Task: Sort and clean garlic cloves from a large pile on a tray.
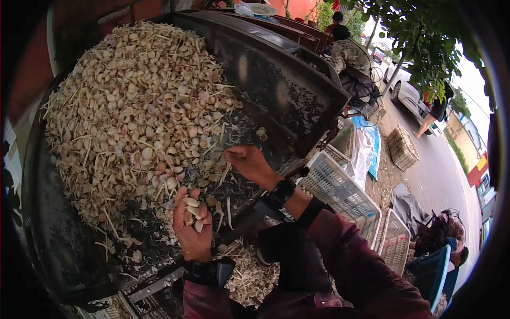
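Note:
My left hand (193, 235) is palm up with its fingers curled around a few garlic cloves (192, 211). It is over the near edge of a big pile of garlic cloves (135, 107) mixed with dry skins and stalks. To its right, my right hand (249, 161) hovers above the dark tray bed with fingers bent together. A dry stalk (225, 174) hangs or lies just below its fingertips; I cannot tell whether they grip it. Pile and scraps rest in the large dark metal tray (271, 75), which has raised sides.
White plastic crates (346, 195) stand to the right, beside my arm. Garlic stalks and skins (251, 279) litter the ground below the tray. A blue tub (430, 275) is at lower right. Several people sit or stand nearby, and a white car (410, 93) is on the road.

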### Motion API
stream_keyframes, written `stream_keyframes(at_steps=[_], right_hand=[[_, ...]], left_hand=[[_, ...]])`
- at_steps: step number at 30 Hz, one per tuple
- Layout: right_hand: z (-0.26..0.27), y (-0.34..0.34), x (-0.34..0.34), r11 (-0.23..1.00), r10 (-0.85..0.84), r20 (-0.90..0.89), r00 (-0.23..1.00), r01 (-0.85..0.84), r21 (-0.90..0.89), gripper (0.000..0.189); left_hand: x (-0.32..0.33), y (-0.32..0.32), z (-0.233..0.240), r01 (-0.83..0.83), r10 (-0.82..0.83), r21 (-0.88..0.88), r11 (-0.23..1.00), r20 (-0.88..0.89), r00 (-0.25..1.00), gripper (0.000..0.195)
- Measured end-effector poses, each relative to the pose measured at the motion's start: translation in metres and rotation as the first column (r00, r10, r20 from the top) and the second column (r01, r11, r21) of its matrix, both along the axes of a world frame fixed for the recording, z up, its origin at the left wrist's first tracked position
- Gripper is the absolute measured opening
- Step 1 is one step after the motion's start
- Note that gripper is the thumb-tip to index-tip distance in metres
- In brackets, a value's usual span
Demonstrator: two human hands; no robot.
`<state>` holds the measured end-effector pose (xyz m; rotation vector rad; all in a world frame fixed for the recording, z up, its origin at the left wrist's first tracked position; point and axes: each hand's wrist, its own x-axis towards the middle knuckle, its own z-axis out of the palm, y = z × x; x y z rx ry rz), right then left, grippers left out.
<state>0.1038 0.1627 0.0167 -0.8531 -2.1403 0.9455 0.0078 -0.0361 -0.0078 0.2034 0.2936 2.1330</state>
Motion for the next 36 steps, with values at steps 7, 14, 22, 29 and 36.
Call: stream_keyframes(at_steps=[7, 14, 22, 29, 36], right_hand=[[0.008, -0.003, -0.068, 0.969, 0.23, 0.072, 0.971, -0.235, 0.075, 0.018], [-0.002, -0.003, -0.1, 0.853, 0.22, 0.351, 0.91, -0.354, 0.384, 0.008], [-0.008, -0.007, -0.088, 0.849, 0.27, 0.269, 0.925, -0.36, 0.386, 0.006], [0.043, -0.046, -0.061, 0.612, 0.621, -0.186, 0.761, -0.62, -0.491, 0.023], [0.01, -0.005, -0.096, 0.925, 0.363, 0.162, 0.918, -0.376, 0.059, 0.014]], left_hand=[[-0.007, -0.009, 0.002, -0.007, 0.006, -0.077, 0.997, -0.013, 1.0, 0.02], [-0.008, -0.005, 0.004, 0.0, -0.002, -0.129, 0.992, -0.015, 1.0, 0.018], [-0.01, -0.004, 0.0, -0.007, -0.001, -0.213, 0.977, -0.039, 0.999, 0.022], [-0.013, -0.009, 0.004, 0.074, -0.042, -0.293, 0.953, 0.114, 0.993, 0.032], [-0.012, -0.005, 0.003, 0.089, -0.06, -0.226, 0.97, 0.134, 0.989, 0.03]])
